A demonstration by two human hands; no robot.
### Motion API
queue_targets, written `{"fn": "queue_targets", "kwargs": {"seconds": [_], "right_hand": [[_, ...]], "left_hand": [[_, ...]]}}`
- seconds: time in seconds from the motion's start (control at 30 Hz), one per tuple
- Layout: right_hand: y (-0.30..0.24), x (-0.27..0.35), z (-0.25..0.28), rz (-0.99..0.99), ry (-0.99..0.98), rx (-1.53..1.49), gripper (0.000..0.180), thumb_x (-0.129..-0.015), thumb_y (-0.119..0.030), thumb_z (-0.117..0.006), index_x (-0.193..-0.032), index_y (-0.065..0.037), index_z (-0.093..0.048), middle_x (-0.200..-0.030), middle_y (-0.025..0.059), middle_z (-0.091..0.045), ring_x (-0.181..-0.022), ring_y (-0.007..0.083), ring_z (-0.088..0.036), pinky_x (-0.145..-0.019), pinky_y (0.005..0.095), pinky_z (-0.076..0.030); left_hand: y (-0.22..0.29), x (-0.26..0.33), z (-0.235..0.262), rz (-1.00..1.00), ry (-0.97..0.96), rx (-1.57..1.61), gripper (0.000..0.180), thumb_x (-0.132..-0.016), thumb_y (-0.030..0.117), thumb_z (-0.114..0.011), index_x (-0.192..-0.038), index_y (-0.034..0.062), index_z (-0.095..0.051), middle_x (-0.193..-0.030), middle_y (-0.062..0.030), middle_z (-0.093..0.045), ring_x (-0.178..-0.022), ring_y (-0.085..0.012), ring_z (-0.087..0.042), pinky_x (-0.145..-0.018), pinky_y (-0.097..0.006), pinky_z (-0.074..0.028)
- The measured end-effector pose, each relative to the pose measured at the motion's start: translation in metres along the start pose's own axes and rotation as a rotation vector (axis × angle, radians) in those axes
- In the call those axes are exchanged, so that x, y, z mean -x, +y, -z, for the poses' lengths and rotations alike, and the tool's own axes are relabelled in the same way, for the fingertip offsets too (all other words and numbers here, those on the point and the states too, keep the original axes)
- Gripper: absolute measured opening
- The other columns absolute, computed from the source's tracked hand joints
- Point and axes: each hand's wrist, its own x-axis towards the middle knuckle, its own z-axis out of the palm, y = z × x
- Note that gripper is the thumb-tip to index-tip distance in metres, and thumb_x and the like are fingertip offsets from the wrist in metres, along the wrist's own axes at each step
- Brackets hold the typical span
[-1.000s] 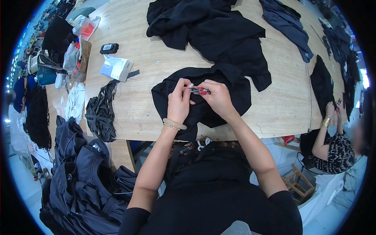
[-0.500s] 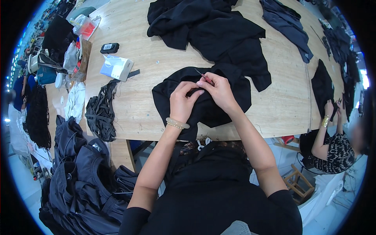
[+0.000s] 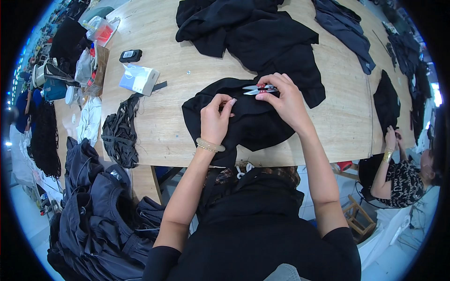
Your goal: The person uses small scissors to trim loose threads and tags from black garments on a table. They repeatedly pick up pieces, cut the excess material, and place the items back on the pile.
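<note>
A black garment (image 3: 248, 133) lies bunched at the front edge of the wooden table. My left hand (image 3: 215, 117) is closed over its left part, thumb and forefinger pinched together; the cloth around them is black, and any thread there is too small to make out. In my right hand (image 3: 285, 100) is a pair of thread snips (image 3: 260, 89) with red on the grip. Their silvery blades are spread and point left, just above the cloth, a short way from my left fingertips.
More black cloth (image 3: 262, 40) spreads across the table beyond. Dark strips (image 3: 121, 133), a white-blue box (image 3: 139, 79) and a small black device (image 3: 131, 56) sit to the left. Dark garments (image 3: 98, 206) are heaped at lower left. At right, another person (image 3: 398, 173) handles black cloth.
My right hand has moved right, away from my left, and turned the snips so their blades now show spread apart. My left hand has shifted slightly left.
</note>
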Motion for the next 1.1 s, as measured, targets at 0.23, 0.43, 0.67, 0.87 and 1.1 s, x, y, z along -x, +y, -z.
{"fn": "queue_targets", "kwargs": {"seconds": [0.23, 0.43, 0.67, 0.87, 1.1], "right_hand": [[-0.009, -0.001, -0.002, 0.073, -0.137, 0.251, 0.020, -0.076, -0.021, -0.077, -0.089, -0.008, -0.068, -0.084, 0.0017, -0.060, -0.088, 0.0227, -0.055, -0.080, 0.0356, -0.044], [-0.012, -0.003, -0.007, 0.093, -0.160, 0.288, 0.021, -0.076, -0.022, -0.077, -0.088, -0.008, -0.068, -0.085, 0.0020, -0.061, -0.089, 0.0223, -0.056, -0.079, 0.0350, -0.043], [-0.021, -0.007, -0.010, 0.136, -0.176, 0.325, 0.019, -0.076, -0.020, -0.077, -0.087, -0.006, -0.069, -0.085, 0.0034, -0.062, -0.089, 0.0227, -0.056, -0.079, 0.0356, -0.043], [-0.020, -0.008, -0.013, 0.162, -0.185, 0.353, 0.019, -0.076, -0.019, -0.077, -0.087, -0.006, -0.069, -0.085, 0.0040, -0.063, -0.090, 0.0231, -0.056, -0.079, 0.0363, -0.044], [-0.019, -0.003, -0.011, 0.125, -0.186, 0.333, 0.019, -0.076, -0.020, -0.077, -0.087, -0.006, -0.068, -0.086, 0.0035, -0.063, -0.091, 0.0227, -0.057, -0.079, 0.0361, -0.044]], "left_hand": [[0.012, 0.000, 0.002, -0.015, -0.019, -0.020, 0.011, -0.094, 0.008, -0.067, -0.095, -0.0024, -0.065, -0.079, -0.0083, -0.069, -0.067, -0.0098, -0.066, -0.057, -0.025, -0.056], [0.017, 0.000, 0.003, 0.006, -0.035, -0.031, 0.010, -0.094, 0.008, -0.067, -0.097, -0.0015, -0.067, -0.081, -0.0052, -0.069, -0.071, -0.0070, -0.063, -0.059, -0.024, -0.055], [0.017, -0.002, 0.004, -0.007, -0.056, -0.103, 0.009, -0.094, 0.008, -0.067, -0.097, -0.0005, -0.068, -0.081, -0.0027, -0.069, -0.070, -0.0051, -0.061, -0.060, -0.023, -0.054], [0.016, -0.003, 0.005, -0.044, -0.056, -0.165, 0.009, -0.093, 0.007, -0.067, -0.095, -0.0022, -0.067, -0.078, -0.0070, -0.070, -0.065, -0.0070, -0.062, -0.058, -0.024, -0.054], [0.017, -0.002, 0.006, -0.045, -0.048, -0.203, 0.010, -0.093, 0.007, -0.067, -0.092, -0.0026, -0.066, -0.075, -0.0091, -0.069, -0.062, -0.0095, -0.064, -0.057, -0.026, -0.054]]}}
